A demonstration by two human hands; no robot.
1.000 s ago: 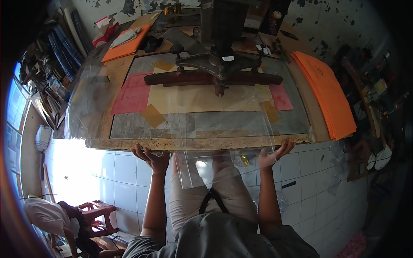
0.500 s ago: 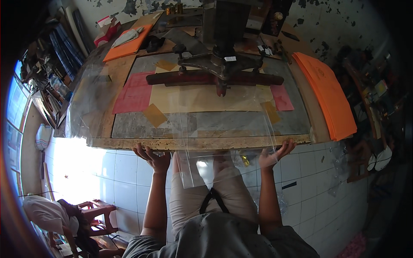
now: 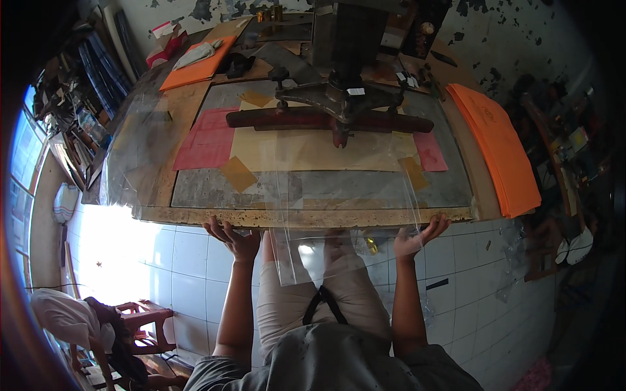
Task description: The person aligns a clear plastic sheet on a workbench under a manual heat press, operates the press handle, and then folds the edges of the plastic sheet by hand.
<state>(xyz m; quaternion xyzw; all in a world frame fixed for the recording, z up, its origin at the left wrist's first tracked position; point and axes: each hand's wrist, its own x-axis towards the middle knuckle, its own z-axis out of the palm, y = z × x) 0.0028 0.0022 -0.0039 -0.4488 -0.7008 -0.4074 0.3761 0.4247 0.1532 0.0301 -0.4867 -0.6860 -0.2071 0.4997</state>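
My left hand (image 3: 233, 242) rests against the worn wooden front edge (image 3: 300, 217) of the workbench, fingers spread. Farther right, my right hand (image 3: 420, 237) touches the same edge with fingers stretched upward, partly behind clear plastic. A clear plastic sheet (image 3: 285, 257) lies over the bench front and hangs past the edge between my hands. Under it a pale yellow sheet (image 3: 293, 151) lies on a grey plate, with pink paper (image 3: 203, 140) at either end and tan tape pieces at its corners. A dark metal press with a reddish bar (image 3: 293, 120) stands over the sheet.
Folded orange sheets (image 3: 492, 146) lie along the bench's right side. More orange material (image 3: 189, 72) with a grey cloth on it is at the far left. Crumpled clear plastic (image 3: 127, 163) covers the left corner. A red stool (image 3: 153, 322) stands on the tiled floor.
The view has shifted very slightly, so the bench and press sit a little farther right in it. Both hands stay at the front edge, and the plastic hangs as before.
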